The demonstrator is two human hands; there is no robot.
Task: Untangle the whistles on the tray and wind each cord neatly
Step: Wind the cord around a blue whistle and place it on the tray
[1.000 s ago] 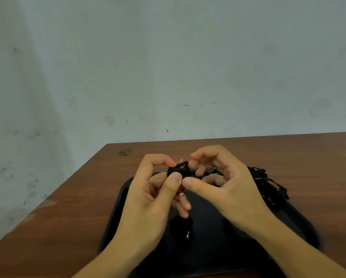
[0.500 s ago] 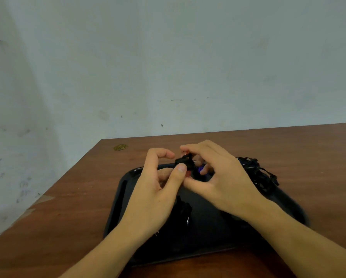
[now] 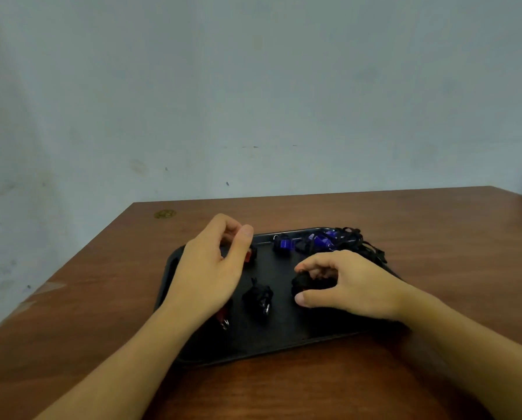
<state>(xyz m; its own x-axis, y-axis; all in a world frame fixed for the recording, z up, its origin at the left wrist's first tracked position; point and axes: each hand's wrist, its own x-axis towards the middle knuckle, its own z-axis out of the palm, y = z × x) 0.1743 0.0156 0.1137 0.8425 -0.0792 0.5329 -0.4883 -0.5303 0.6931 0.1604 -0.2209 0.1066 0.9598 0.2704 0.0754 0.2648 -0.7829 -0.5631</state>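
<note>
Wound black bundle, centre-right of black tray, gripped by right hand, thumb and fingers curled round it. Red whistle, upper left of tray, beside curled fingers of left hand; actual pinch hidden, cannot tell. Second wound bundle at tray centre; another red piece partly under left wrist. Likely risks: loosened coils on release; snagging of the tangled cords and blue whistles at upper right. Wooden table beneath; brass mark far left corner.
</note>
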